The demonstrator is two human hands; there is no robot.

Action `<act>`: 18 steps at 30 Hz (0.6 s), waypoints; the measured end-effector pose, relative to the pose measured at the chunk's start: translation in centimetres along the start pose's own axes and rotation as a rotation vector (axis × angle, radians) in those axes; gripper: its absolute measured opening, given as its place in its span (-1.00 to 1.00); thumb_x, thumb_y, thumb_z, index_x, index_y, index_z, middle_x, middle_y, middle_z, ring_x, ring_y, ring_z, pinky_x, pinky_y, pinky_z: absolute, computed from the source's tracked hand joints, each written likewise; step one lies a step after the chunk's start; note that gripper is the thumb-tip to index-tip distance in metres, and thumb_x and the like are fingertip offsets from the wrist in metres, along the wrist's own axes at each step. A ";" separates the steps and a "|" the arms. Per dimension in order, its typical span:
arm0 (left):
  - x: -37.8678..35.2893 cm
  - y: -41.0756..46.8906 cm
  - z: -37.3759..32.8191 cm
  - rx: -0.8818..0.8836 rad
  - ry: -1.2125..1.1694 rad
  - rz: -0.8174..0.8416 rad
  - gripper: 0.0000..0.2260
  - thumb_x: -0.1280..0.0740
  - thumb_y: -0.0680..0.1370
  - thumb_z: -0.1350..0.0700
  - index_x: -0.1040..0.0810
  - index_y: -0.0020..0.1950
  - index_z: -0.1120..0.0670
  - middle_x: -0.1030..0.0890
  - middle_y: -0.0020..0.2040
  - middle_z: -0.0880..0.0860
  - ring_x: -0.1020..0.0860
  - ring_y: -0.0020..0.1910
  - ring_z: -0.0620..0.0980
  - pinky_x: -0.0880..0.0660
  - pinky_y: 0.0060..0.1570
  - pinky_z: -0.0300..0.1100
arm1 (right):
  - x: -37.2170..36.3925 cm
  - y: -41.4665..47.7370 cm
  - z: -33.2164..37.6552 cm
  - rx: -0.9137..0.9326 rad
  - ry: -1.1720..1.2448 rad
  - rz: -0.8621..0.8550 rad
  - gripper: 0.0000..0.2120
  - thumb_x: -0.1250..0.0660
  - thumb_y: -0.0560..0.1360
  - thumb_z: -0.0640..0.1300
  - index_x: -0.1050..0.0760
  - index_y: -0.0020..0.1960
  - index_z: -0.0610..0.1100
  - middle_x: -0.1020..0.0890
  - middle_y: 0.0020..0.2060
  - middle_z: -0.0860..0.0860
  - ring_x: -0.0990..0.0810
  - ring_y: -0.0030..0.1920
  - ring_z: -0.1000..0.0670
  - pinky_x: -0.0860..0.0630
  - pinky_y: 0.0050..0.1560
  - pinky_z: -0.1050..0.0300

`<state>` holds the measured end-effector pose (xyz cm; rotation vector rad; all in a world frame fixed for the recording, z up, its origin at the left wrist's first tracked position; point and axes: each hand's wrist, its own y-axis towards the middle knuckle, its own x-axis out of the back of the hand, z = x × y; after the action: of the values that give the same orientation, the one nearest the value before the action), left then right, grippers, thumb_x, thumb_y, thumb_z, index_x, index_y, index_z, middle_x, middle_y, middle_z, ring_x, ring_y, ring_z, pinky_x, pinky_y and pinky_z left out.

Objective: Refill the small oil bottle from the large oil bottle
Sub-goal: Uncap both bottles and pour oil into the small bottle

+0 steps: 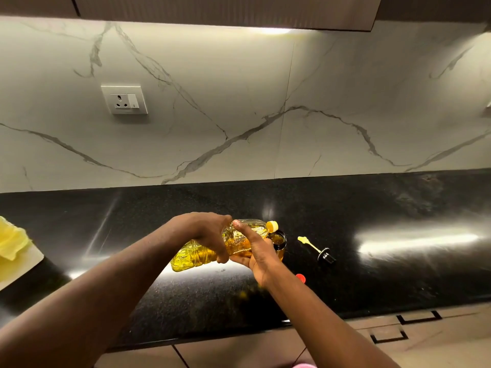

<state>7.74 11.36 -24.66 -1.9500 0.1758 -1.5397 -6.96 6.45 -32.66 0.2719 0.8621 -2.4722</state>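
While the yellow cloth lies well off to my left on a pale board, I have the large oil bottle tipped nearly flat, so any spill would sit on the counter before I could reach a wipe.

My left hand grips the bottle's body from above, fingers curled round it. My right hand cups it from below nearer the neck, with the thumb laid across the top. The ribbed plastic could slip if oil has got on it.

The open yellow flip cap hangs right over the dark mouth of the small oil bottle. That bottle stands on the black countertop just behind my right hand, and as far as I can see nothing is holding it. I cannot tell whether oil is running. That mouth is narrow. A sudden gulp from the big bottle would likely overshoot it, a nudge from the neck could topple it, and its level is hard to read, so overfilling is a risk.

A red cap sits just beside my right wrist and could be brushed as I pull back. Further right the stopper lies on its side and may roll. Beyond it the counter is open and glossy, the best room for setting things down. The front edge runs close under my forearms, and the wall is well behind.
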 end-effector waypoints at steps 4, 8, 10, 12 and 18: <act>0.1 -0.1 -0.2 0.001 0.005 0.007 0.01 -0.63 0.35 -0.09 -0.13 0.66 -0.06 -0.39 0.57 0.07 -0.42 0.51 0.18 -0.47 0.42 0.13 | 0.1 -0.1 0.1 -0.001 0.003 0.014 -0.13 -0.73 0.26 0.13 -0.48 0.44 -0.12 -0.70 0.22 -0.16 -0.76 0.11 -0.18 -0.76 0.00 -0.09; 0.2 0.0 -0.3 0.001 0.006 0.011 0.01 -0.63 0.37 -0.08 -0.11 0.67 -0.05 -0.37 0.59 0.08 -0.40 0.52 0.19 -0.46 0.43 0.12 | 0.1 -0.1 0.1 -0.008 0.001 0.006 -0.08 -0.75 0.23 0.14 -0.46 0.46 -0.11 -0.68 0.23 -0.17 -0.76 0.11 -0.18 -0.76 0.02 -0.11; 0.3 0.0 -0.3 0.002 0.009 0.012 0.02 -0.63 0.38 -0.08 -0.09 0.68 -0.05 -0.35 0.60 0.08 -0.38 0.54 0.19 -0.45 0.44 0.13 | 0.1 0.0 0.1 -0.009 0.003 0.006 -0.04 -0.76 0.20 0.15 -0.45 0.47 -0.11 -0.68 0.25 -0.17 -0.76 0.12 -0.18 -0.75 0.03 -0.12; 0.2 -0.1 -0.3 0.002 0.012 0.014 0.03 -0.63 0.38 -0.08 -0.07 0.68 -0.05 -0.33 0.61 0.08 -0.36 0.56 0.20 -0.43 0.46 0.13 | 0.1 0.0 0.1 -0.009 0.007 0.006 -0.04 -0.76 0.21 0.15 -0.45 0.47 -0.11 -0.68 0.25 -0.17 -0.76 0.12 -0.18 -0.75 0.04 -0.12; 0.2 0.0 -0.3 0.005 0.010 0.015 0.03 -0.63 0.37 -0.09 -0.08 0.68 -0.06 -0.33 0.62 0.07 -0.34 0.57 0.19 -0.41 0.47 0.14 | 0.1 -0.3 0.2 -0.015 0.013 0.013 -0.07 -0.75 0.24 0.12 -0.44 0.48 -0.12 -0.68 0.23 -0.18 -0.76 0.12 -0.19 -0.76 0.02 -0.10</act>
<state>7.54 11.16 -24.51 -1.9334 0.1903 -1.5391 -7.19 6.50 -32.43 0.2882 0.8810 -2.4537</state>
